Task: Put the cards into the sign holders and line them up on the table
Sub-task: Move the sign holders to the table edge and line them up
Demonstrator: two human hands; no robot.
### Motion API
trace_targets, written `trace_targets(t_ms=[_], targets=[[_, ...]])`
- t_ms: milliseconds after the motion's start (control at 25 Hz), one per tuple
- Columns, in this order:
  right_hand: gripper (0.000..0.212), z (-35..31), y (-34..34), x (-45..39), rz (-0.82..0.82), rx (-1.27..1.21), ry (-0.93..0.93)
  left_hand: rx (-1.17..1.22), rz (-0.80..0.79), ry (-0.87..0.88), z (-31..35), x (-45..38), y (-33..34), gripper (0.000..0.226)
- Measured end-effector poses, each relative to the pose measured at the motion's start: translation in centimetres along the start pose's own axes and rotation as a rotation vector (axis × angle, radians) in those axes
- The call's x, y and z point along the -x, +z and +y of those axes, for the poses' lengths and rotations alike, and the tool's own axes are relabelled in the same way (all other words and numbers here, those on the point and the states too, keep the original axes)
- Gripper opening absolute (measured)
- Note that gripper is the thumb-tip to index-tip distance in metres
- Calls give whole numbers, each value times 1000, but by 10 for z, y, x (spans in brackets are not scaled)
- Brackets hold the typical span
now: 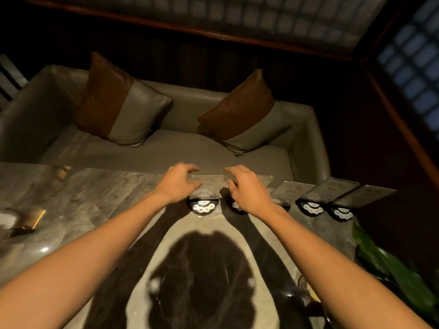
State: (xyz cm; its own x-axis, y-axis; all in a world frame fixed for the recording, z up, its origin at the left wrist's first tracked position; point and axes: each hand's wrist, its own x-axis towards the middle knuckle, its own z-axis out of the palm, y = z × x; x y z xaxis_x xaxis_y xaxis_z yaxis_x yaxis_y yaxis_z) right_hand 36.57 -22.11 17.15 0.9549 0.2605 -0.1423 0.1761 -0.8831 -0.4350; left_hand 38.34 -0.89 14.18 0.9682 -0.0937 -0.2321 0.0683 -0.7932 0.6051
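Note:
A clear sign holder (207,186) with a card in it and a round black base (203,207) stands at the far edge of the marble table (95,203). My left hand (178,184) grips its left side and my right hand (247,191) its right side. Under my right hand, the base of another holder (235,205) is partly hidden. To the right, three more filled sign holders (291,189), (330,188), (363,194) lean back in a row along the table edge.
A grey sofa (185,148) with two brown-and-grey cushions (118,103) sits beyond the table. A small dark object with a gold edge (28,220) lies at the left. Green leaves (389,264) and a glass rim (303,283) are at the lower right.

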Motion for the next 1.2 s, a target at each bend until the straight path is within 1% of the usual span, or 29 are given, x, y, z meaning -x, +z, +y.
trace_targets(t_ms=[40, 120, 240, 320, 440, 560, 640, 720, 840, 920, 1080, 1200], targets=[[43, 8, -13, 7, 41, 9, -5, -23, 10, 8, 8, -1, -2, 53], [39, 36, -43, 25, 136, 62, 11, -36, 41, 82, 37, -1, -2, 57], [36, 90, -88, 45, 230, 114, 80, -74, 39, 312, 94, 0, 12, 56], [34, 131, -116, 56, 209, 138, 161, -114, 8, 434, 133, -4, 30, 56], [41, 185, -140, 63, 77, 200, 272, -214, -51, 520, 181, -21, 63, 57], [37, 225, -144, 63, -21, 285, 314, -386, -125, 514, 217, -40, 98, 55], [34, 241, -142, 60, -51, 318, 290, -484, -168, 472, 229, -51, 118, 51], [35, 254, -140, 57, -59, 312, 254, -531, -188, 433, 237, -57, 136, 43], [35, 269, -133, 52, -109, 341, 230, -515, -216, 386, 241, -62, 156, 27], [30, 281, -130, 49, -135, 347, 226, -485, -218, 370, 242, -66, 165, 21], [23, 296, -128, 48, -112, 317, 185, -425, -187, 358, 250, -73, 171, 22], [22, 302, -126, 45, -96, 261, 165, -401, -183, 348, 257, -78, 176, 22]])
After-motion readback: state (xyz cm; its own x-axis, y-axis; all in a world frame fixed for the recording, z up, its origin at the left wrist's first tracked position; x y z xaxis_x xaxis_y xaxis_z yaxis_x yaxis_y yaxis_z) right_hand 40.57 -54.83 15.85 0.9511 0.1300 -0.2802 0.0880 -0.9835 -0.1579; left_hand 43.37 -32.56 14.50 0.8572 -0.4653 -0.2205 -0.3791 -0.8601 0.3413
